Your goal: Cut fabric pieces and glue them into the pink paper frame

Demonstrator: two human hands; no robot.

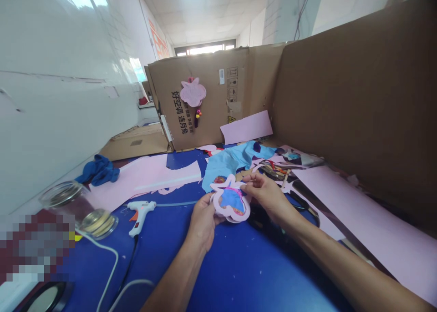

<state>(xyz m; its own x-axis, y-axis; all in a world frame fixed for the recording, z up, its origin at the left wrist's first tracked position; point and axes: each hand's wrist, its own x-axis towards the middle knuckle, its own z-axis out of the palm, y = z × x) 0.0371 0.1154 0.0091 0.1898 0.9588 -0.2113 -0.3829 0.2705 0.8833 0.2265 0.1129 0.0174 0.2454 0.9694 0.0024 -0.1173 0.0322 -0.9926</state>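
Note:
Both of my hands hold a small pink foam cutout (231, 203) with a blue and magenta figure on its face, just above the blue table (205, 266). My left hand (204, 218) grips its left edge with curled fingers. My right hand (264, 191) pinches its upper right edge. A white hot glue gun (139, 214) lies on the table to the left of my left hand, its cord trailing toward me.
Pink foam sheets (153, 178) and light blue fabric (232, 162) lie beyond my hands. A long pink sheet (368, 225) runs along the right. Cardboard walls (341, 103) enclose the back and right; a pink cutout (193, 93) hangs there. A glass jar (77, 207) lies at left, near a blue cloth (99, 170).

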